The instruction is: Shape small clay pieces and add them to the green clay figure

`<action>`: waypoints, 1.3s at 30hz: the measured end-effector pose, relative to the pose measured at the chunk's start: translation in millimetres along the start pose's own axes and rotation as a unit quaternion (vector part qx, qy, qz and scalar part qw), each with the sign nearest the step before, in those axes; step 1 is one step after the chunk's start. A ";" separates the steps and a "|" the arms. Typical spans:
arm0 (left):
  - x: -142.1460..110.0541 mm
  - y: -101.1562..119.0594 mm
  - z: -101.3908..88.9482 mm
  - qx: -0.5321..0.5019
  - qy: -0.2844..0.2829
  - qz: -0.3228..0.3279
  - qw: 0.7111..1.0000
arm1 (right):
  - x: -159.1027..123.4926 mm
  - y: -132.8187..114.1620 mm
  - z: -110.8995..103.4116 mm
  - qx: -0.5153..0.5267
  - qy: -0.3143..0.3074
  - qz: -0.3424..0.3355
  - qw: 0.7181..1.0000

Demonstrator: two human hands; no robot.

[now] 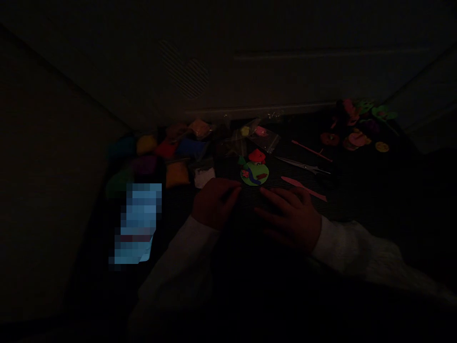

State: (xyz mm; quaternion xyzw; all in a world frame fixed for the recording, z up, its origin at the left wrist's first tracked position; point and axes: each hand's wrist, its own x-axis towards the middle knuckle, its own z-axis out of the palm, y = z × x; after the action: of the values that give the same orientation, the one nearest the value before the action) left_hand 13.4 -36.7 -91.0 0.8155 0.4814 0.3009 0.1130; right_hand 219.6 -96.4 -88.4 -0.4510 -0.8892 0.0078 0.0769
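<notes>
The scene is very dark. A round green clay disc [262, 169], with a red roof-like piece, a blue strip and small coloured bits on it, lies on the dark table just beyond both hands. My left hand [216, 200] is at its near left, fingers curled and thumb and forefinger tips together; whatever they may hold is hidden. At the near right is my right hand [294, 212], its fingers stretched apart with nothing visible in them. Beyond it lie a pink clay knife [303, 187], scissors [305, 166] and a thin pink tool [312, 150].
Several packs of coloured clay, among them an orange pack [177, 174] and a blue pack [192, 147], lie at the left. Nearer stands a bright, pixelated phone-like screen [139, 221]. Finished clay pieces [357, 139] cluster at the far right. A pale wall [303, 76] closes the back.
</notes>
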 end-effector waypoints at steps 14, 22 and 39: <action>1.3 0.3 2.0 -0.005 0.014 0.019 1.000 | 0.3 -1.0 1.1 -0.009 0.015 0.021 1.000; 0.4 -1.0 3.1 -0.006 0.014 0.017 1.000 | -4.5 12.4 -5.1 0.036 0.069 0.055 0.995; 0.7 0.3 2.4 -0.009 0.002 0.011 1.000 | -1.7 3.5 -1.1 0.004 0.030 0.019 0.999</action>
State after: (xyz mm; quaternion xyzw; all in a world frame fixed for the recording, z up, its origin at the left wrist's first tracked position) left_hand 15.3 -36.1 -92.5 0.8189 0.4700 0.3083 0.1158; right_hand 223.5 -95.8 -87.8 -0.4671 -0.8779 -0.0010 0.1055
